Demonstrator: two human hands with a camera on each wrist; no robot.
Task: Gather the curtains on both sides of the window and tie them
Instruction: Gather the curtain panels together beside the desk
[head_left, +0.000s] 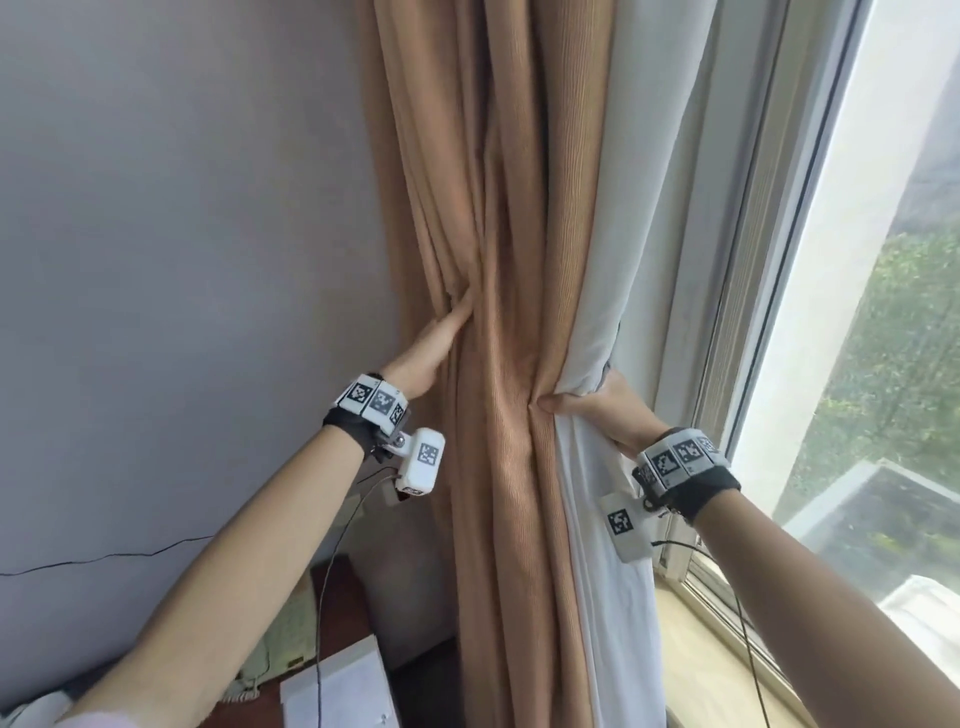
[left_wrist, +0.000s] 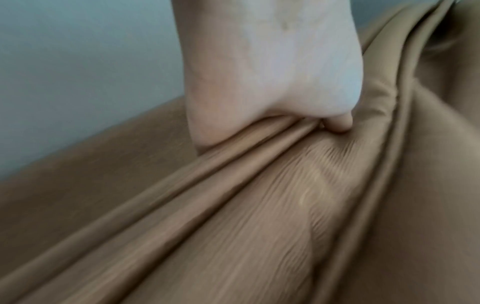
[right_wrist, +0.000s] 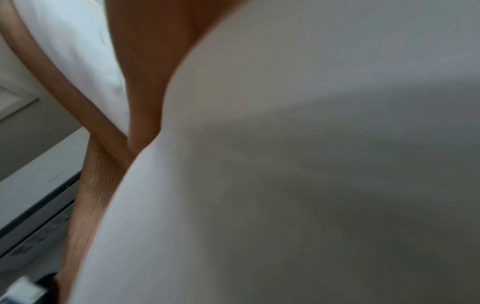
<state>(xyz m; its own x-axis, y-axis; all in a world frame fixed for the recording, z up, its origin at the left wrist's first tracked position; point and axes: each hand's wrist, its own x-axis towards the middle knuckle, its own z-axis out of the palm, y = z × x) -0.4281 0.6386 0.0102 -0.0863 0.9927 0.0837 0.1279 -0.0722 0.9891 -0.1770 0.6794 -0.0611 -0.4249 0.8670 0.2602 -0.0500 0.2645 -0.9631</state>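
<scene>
left hand (head_left: 436, 343) grips curtain (head_left: 509, 312) folds, right hand (head_left: 597, 410) clamps white lining (head_left: 623, 260) edge; folds could slip loose, no tie visible

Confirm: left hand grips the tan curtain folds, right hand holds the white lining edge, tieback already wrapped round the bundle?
Not quite. The left hand grips the tan curtain, the right hand holds the white lining, but the head view shows no tieback round the bundle.

Daylight from window (head_left: 857, 364), glare | wrist views blurred | head sharp
</scene>
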